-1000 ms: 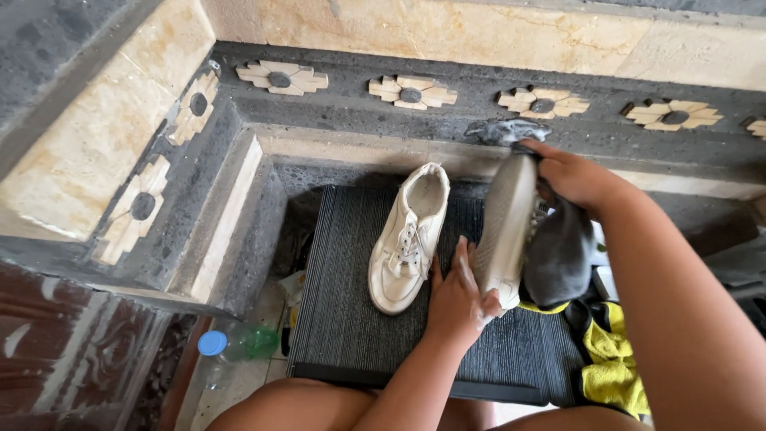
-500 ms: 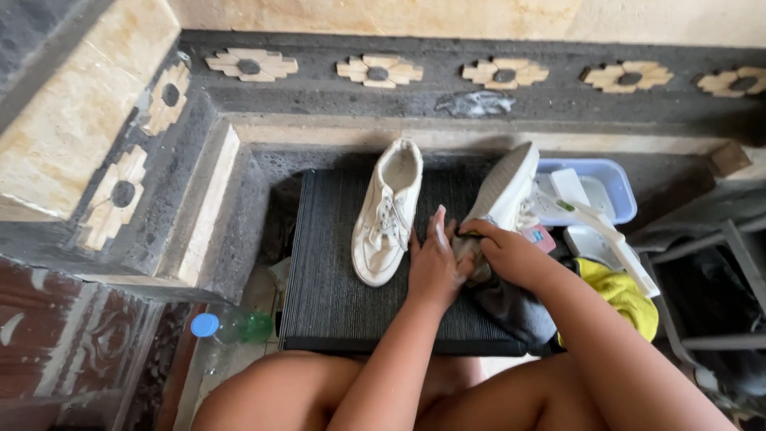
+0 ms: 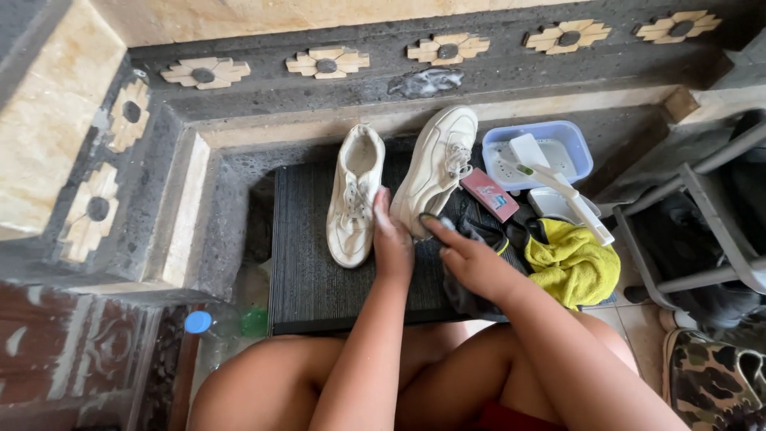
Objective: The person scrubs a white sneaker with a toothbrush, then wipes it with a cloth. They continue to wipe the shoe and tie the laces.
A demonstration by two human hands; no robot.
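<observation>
Clearly, in the head view, the person is sitting over a dark ribbed mat with two off-white sneakers on it. The left hand is resting flat-edged between the shoes, fingers together and extended, touching the toe of the right sneaker, not clamped on anything. The right hand is lying at four o'clock from that toe, fingers loosely curled over a dark cloth; whether it is actually gripping the cloth I cannot tell. The left sneaker is lying untouched at nine o'clock from the left hand, laces up. At two o'clock from the hands a blue tub is holding a white brush, with a small red box and a yellow cloth nearby. Judging by this, the wiping of the right sneaker is in hand; the next move is calling for a firm hold on its toe.
</observation>
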